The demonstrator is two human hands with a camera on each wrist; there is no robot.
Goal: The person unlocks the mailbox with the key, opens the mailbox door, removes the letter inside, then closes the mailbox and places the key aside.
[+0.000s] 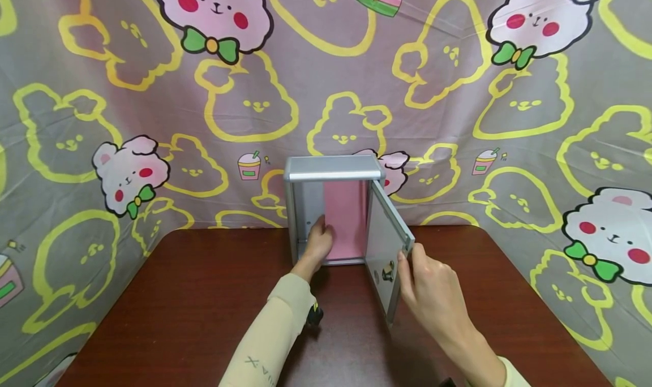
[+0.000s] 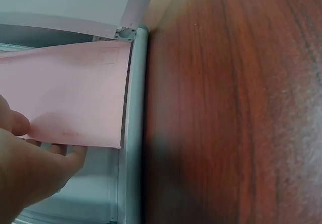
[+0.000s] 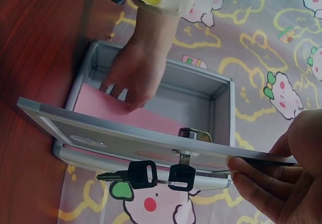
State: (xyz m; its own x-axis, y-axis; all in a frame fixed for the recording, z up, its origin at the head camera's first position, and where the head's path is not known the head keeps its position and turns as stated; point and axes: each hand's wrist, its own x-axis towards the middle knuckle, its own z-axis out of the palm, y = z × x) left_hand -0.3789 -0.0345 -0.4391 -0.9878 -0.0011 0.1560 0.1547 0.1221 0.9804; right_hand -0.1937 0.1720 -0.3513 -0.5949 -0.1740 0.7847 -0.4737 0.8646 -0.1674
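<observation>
A silver metal box (image 1: 333, 168) stands on the table with its hinged door (image 1: 383, 245) swung out to the right. Inside it a pink envelope (image 1: 347, 217) stands upright against the right part. My left hand (image 1: 319, 243) reaches into the box and pinches the envelope's left edge, thumb in front and fingers behind, as the left wrist view shows. My right hand (image 1: 435, 285) grips the free edge of the door between thumb and fingers. In the right wrist view, black-headed keys (image 3: 143, 174) hang from the door's lock (image 3: 188, 134).
The box rests on a dark red-brown wooden table (image 1: 204, 296), near its back edge. A cloth (image 1: 326, 64) printed with cartoon rabbits and yellow outlines hangs behind and on both sides. A black wrist camera (image 1: 314, 314) is strapped at the left sleeve.
</observation>
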